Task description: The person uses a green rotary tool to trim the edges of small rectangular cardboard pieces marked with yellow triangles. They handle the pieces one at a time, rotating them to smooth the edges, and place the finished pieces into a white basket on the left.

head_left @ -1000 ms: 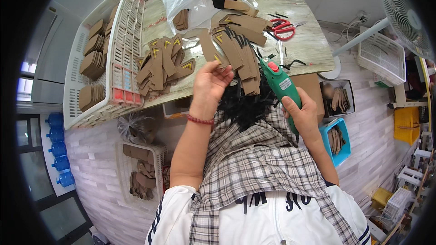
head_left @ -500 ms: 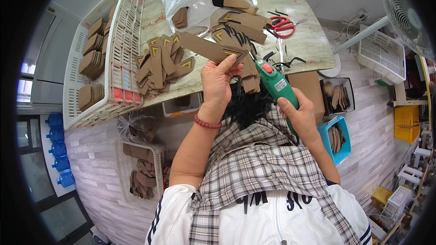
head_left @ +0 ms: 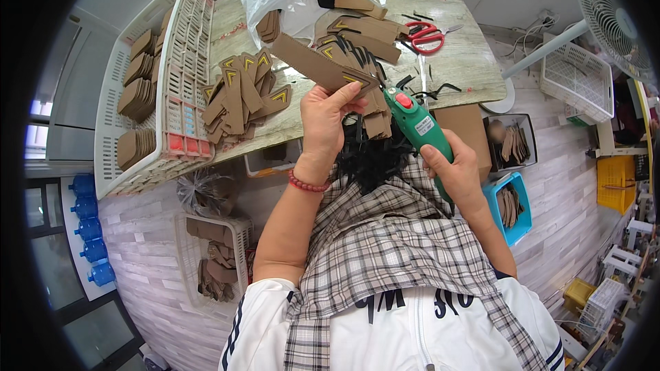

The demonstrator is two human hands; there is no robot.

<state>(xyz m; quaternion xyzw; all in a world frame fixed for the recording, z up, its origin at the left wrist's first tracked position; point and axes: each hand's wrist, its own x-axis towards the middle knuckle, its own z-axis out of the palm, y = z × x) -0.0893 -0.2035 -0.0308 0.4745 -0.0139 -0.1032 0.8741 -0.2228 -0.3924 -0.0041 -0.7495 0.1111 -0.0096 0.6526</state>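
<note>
My left hand (head_left: 330,120) pinches a flat brown strap piece (head_left: 313,64) with a yellow chevron near its right end, held up over the table's near edge. In my right hand (head_left: 454,168) is a green handheld electric cutter (head_left: 419,120) with a red button. Its metal tip is close to the strap piece's right end; I cannot tell if they touch. Black trimmings (head_left: 371,161) lie heaped in my lap on the checked apron. A pile of similar chevron pieces (head_left: 240,93) lies left of my left hand, and more brown pieces (head_left: 371,45) lie beyond it.
Red-handled scissors (head_left: 427,38) lie on the table (head_left: 467,72) among black scraps. A white plastic bag (head_left: 292,0) stands at the back. On the left is a white crate (head_left: 184,75) of stacked brown pieces. A fan (head_left: 608,20) and a blue bin (head_left: 512,209) are at right.
The strap piece's far end has shifted slightly down as it tilts a little. My left hand and the cutter have moved slightly left, along with the whole view; both grips are the same.
</note>
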